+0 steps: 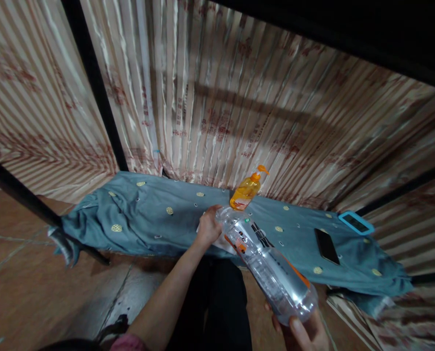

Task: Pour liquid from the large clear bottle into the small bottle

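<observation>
A large clear plastic bottle point(275, 273) with a silver and orange label slants across the space in front of me. Its base rests in my right hand point(307, 331), the thumb and fingers closed round the edge. At the upper end, my left hand point(209, 226) has its fingers closed at the bottle's neck, partly hidden behind the plastic. Just beyond the neck stands a pump bottle point(245, 192) of yellow liquid with an orange pump head. Something white point(222, 243) lies under the bottle near my left hand; I cannot make out what it is.
A grey-blue patterned cloth point(159, 226) covers the low bench. To the right lie a black phone point(327, 246) and a blue-framed device point(356, 223). Dark poles point(96, 87) and a striped, printed curtain point(217, 97) enclose the bench at the back and sides.
</observation>
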`<state>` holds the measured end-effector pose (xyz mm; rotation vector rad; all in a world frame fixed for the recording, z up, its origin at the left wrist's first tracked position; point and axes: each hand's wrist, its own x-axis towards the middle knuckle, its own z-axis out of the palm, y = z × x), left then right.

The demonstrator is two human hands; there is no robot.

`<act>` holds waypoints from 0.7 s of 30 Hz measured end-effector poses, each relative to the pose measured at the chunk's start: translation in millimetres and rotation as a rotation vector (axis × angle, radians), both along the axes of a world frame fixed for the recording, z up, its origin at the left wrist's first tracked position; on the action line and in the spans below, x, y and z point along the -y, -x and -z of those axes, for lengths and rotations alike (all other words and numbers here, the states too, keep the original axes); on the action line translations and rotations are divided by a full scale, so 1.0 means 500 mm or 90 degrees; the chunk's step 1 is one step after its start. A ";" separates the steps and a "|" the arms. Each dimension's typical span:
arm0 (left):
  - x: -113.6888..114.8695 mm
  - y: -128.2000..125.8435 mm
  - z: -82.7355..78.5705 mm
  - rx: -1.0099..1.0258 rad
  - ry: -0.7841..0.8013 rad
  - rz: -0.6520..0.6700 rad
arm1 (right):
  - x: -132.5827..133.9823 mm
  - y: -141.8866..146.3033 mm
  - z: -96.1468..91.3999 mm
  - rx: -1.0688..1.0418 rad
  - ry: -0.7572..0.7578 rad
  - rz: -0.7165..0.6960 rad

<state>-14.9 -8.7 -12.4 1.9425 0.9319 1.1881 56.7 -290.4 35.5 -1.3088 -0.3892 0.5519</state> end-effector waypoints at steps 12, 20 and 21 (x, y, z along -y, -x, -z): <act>0.003 0.002 -0.005 -0.003 0.005 0.004 | -0.011 0.008 -0.018 -0.037 -0.003 0.041; 0.006 0.004 -0.015 -0.015 0.008 0.008 | -0.008 0.007 -0.013 -0.025 0.005 0.030; 0.007 0.004 -0.016 -0.018 0.011 0.007 | -0.008 0.007 -0.012 -0.027 0.006 0.032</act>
